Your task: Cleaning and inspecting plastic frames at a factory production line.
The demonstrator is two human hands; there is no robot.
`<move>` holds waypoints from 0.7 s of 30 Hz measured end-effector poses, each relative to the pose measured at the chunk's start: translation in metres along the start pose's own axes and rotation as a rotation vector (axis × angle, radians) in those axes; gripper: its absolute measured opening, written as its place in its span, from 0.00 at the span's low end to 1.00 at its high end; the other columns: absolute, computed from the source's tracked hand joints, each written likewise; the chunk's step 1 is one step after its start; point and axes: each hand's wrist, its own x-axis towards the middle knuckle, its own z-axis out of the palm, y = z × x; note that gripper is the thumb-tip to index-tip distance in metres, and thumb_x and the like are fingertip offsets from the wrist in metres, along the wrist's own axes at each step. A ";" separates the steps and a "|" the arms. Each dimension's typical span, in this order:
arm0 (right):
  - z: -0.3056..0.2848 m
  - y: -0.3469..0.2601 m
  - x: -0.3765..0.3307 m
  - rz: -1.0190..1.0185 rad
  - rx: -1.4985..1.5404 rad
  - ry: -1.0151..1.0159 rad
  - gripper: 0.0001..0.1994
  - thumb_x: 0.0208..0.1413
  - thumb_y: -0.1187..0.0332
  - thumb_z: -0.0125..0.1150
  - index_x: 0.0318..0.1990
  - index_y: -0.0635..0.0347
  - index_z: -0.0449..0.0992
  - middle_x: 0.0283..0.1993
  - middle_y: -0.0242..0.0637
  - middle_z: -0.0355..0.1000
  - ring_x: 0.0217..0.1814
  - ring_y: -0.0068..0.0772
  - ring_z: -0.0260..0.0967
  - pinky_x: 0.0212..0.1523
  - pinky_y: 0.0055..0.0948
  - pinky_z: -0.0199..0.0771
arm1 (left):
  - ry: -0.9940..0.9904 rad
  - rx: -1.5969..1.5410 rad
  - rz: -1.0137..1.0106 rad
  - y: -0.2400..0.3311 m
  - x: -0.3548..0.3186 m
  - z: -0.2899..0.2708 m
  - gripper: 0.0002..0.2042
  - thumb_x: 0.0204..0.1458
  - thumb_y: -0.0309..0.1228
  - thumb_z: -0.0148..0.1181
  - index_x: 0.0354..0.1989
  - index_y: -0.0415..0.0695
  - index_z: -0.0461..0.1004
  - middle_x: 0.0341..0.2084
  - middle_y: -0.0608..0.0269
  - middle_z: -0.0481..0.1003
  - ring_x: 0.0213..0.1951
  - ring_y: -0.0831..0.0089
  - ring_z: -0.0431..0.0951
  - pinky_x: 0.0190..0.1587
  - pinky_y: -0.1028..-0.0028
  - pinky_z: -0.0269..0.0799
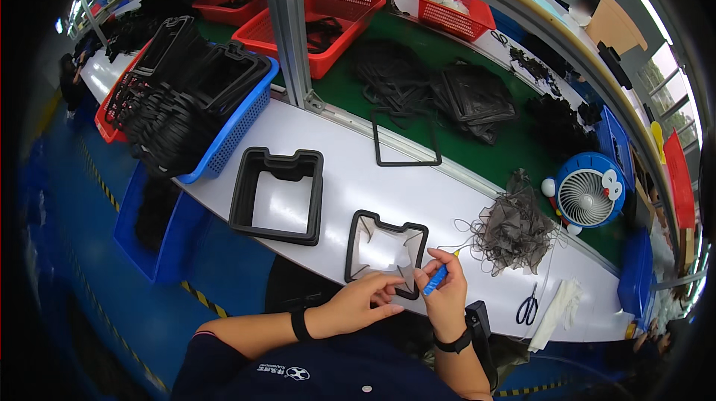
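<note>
Head view: right hand (446,291) grips a blue tool (435,280) beside the mesh-lined black frame (352,248), laid near the white table's (358,185) edge for easy reach; half-curled left hand (364,302) perhaps steadies it, grip unclear.

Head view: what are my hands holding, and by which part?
Your right hand holds the tool by its blue body. Your left hand is by the near edge of the frame; whether it grips anything can't be told.

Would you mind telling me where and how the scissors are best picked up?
Probably by the handle loops, coming from the near side of the table: the scissors lie with their loops toward that edge and blades pointing away.
</note>
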 end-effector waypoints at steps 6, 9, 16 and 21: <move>0.012 -0.036 -0.035 -0.330 0.055 -0.073 0.19 0.62 0.76 0.58 0.60 0.66 0.67 0.40 0.38 0.72 0.41 0.25 0.73 0.45 0.24 0.75 | 0.052 -0.291 0.130 0.014 0.001 0.011 0.21 0.58 0.30 0.64 0.56 0.37 0.66 0.46 0.57 0.73 0.48 0.69 0.77 0.53 0.69 0.76; 0.012 -0.033 -0.032 -0.436 0.042 -0.001 0.21 0.67 0.68 0.54 0.64 0.67 0.65 0.41 0.41 0.73 0.41 0.30 0.73 0.45 0.28 0.74 | 0.020 -0.469 0.042 0.004 -0.001 -0.003 0.18 0.61 0.26 0.59 0.57 0.35 0.66 0.45 0.59 0.75 0.47 0.72 0.77 0.52 0.71 0.76; 0.033 -0.008 -0.028 -0.445 -0.303 -0.166 0.12 0.55 0.78 0.65 0.48 0.65 0.78 0.35 0.41 0.76 0.39 0.34 0.74 0.43 0.28 0.71 | 0.342 -0.742 -0.273 -0.034 -0.036 -0.034 0.08 0.61 0.24 0.57 0.48 0.38 0.71 0.42 0.60 0.76 0.43 0.74 0.79 0.50 0.76 0.76; 0.046 -0.007 -0.031 -0.369 -0.295 -0.216 0.09 0.49 0.78 0.71 0.36 0.61 0.77 0.41 0.41 0.78 0.40 0.38 0.75 0.44 0.31 0.72 | 0.303 -0.763 -0.174 -0.032 -0.046 -0.039 0.08 0.60 0.22 0.59 0.45 0.37 0.71 0.40 0.61 0.75 0.41 0.74 0.79 0.49 0.76 0.78</move>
